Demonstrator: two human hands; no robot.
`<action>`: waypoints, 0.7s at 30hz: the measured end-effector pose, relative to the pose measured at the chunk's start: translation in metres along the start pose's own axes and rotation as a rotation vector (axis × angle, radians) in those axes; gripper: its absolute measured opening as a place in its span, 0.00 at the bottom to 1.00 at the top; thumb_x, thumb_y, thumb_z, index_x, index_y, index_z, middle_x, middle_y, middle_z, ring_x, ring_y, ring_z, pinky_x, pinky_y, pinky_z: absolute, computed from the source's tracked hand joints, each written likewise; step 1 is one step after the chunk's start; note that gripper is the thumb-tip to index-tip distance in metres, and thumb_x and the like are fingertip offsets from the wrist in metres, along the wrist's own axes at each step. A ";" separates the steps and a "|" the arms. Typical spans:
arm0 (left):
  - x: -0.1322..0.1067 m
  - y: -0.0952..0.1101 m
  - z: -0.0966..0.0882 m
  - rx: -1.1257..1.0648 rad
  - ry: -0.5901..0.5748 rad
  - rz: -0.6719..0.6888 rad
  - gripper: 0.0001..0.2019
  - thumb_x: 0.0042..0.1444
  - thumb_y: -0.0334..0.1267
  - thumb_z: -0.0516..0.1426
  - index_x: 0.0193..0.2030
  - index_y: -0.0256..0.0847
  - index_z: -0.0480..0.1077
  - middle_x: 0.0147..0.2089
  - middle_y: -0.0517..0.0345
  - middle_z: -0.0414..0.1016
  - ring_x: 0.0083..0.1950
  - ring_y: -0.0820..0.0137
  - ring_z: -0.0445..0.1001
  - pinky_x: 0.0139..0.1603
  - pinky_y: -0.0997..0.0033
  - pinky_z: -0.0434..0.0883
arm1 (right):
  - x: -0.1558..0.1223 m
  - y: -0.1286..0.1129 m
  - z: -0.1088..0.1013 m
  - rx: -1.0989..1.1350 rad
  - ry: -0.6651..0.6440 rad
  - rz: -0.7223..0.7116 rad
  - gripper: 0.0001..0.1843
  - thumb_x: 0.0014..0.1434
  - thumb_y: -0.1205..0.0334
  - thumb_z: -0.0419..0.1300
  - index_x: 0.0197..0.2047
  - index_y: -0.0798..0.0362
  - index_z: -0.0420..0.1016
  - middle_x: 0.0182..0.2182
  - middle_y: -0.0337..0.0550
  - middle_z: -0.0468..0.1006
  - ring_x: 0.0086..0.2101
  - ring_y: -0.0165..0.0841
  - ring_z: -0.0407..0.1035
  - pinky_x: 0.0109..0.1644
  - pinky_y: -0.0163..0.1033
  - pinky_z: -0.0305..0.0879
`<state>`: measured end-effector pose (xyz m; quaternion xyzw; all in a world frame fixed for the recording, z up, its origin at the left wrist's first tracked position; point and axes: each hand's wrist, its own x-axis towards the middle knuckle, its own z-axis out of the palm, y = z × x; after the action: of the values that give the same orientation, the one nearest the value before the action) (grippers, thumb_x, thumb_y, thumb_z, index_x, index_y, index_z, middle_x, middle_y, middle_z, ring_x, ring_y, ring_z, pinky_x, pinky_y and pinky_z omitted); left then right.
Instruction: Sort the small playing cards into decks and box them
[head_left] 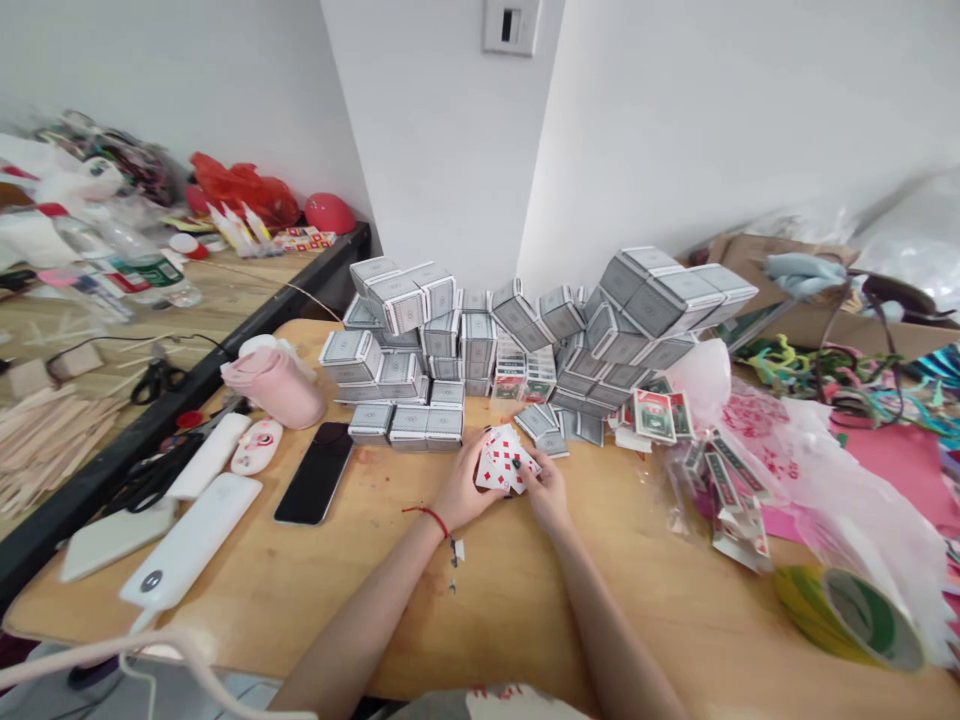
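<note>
My left hand [463, 488] and my right hand [547, 492] meet over the middle of the wooden table [480, 590]. Together they hold a small fan of playing cards [504, 462] with red diamond faces turned up. The left fingers curl round the cards' left edge; the right fingers pinch their right side. A red string sits on my left wrist. Just beyond the hands rises a big pile of grey card boxes [517, 335], stacked unevenly against the wall corner. A few loose boxes [551, 425] lie right behind the cards.
A black phone [315, 472], white power banks [191, 540], a pink roll [277, 385] and scissors [146, 480] lie at left. At right are opened card packs [724, 480], pink plastic wrapping [810, 470] and a tape roll [855, 610]. A cluttered second table [112, 330] stands far left.
</note>
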<state>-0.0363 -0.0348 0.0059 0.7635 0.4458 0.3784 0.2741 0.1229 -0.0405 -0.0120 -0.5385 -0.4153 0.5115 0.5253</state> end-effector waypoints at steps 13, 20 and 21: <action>-0.002 0.008 -0.005 -0.007 -0.125 0.032 0.43 0.38 0.38 0.64 0.61 0.43 0.47 0.60 0.46 0.53 0.61 0.57 0.55 0.58 0.53 0.59 | 0.008 -0.014 -0.010 0.039 -0.306 0.130 0.18 0.41 0.61 0.64 0.36 0.53 0.66 0.28 0.38 0.75 0.26 0.31 0.69 0.29 0.35 0.65; -0.001 0.012 -0.009 -0.051 -0.188 0.053 0.43 0.35 0.37 0.65 0.59 0.42 0.50 0.59 0.47 0.55 0.60 0.57 0.55 0.59 0.53 0.58 | 0.016 -0.007 -0.017 -0.089 -0.471 0.186 0.25 0.38 0.62 0.67 0.41 0.54 0.65 0.26 0.37 0.74 0.24 0.30 0.67 0.26 0.33 0.63; -0.001 0.012 -0.010 -0.060 -0.201 0.049 0.43 0.35 0.37 0.65 0.59 0.43 0.51 0.59 0.48 0.55 0.61 0.57 0.54 0.60 0.53 0.57 | 0.018 -0.006 -0.018 -0.104 -0.487 0.189 0.26 0.37 0.62 0.67 0.41 0.54 0.65 0.27 0.38 0.73 0.25 0.30 0.67 0.26 0.33 0.64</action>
<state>-0.0390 -0.0406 0.0205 0.7997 0.3856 0.3197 0.3310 0.1438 -0.0252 -0.0097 -0.4621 -0.5033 0.6506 0.3314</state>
